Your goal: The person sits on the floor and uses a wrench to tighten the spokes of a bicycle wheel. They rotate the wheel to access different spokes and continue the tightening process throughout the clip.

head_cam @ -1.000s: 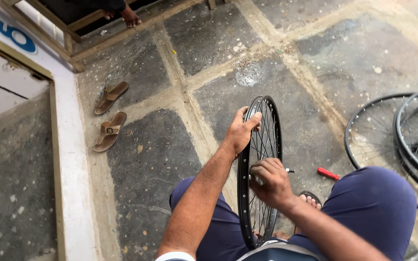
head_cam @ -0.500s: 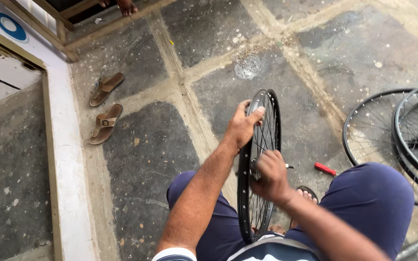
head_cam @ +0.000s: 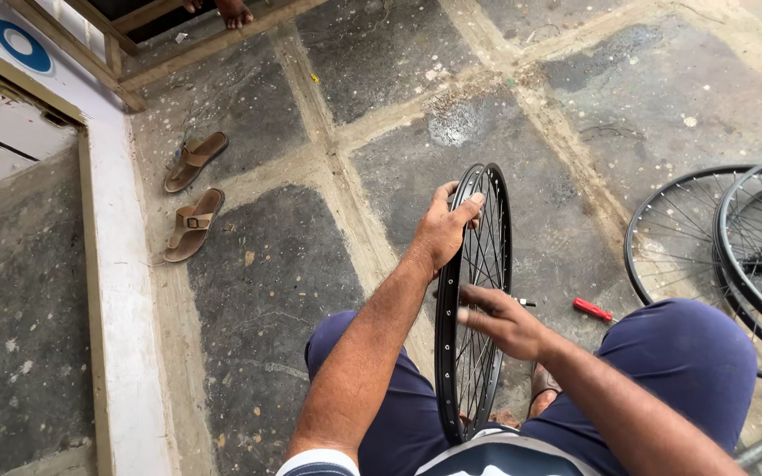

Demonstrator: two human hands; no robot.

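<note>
A black spoked bicycle wheel rim (head_cam: 494, 231) stands upright between my knees, seen edge-on. My left hand (head_cam: 444, 231) grips the rim near its top, fingers wrapped over the edge. My right hand (head_cam: 503, 319) rests against the spokes at mid-height, fingers spread on the wire spokes near the hub axle (head_cam: 525, 302). My legs in dark blue trousers (head_cam: 690, 370) flank the wheel.
A red-handled screwdriver (head_cam: 592, 308) lies on the stone floor right of the wheel. Two more spoked wheels (head_cam: 734, 256) lie at the right. A pair of brown sandals (head_cam: 194, 194) sits at left beside a white ledge (head_cam: 116, 335). Another person's foot (head_cam: 233, 11) shows at top.
My right hand has shifted slightly lower on the spokes with its fingers spread. My left hand stays on the rim top. The view has tilted a little.
</note>
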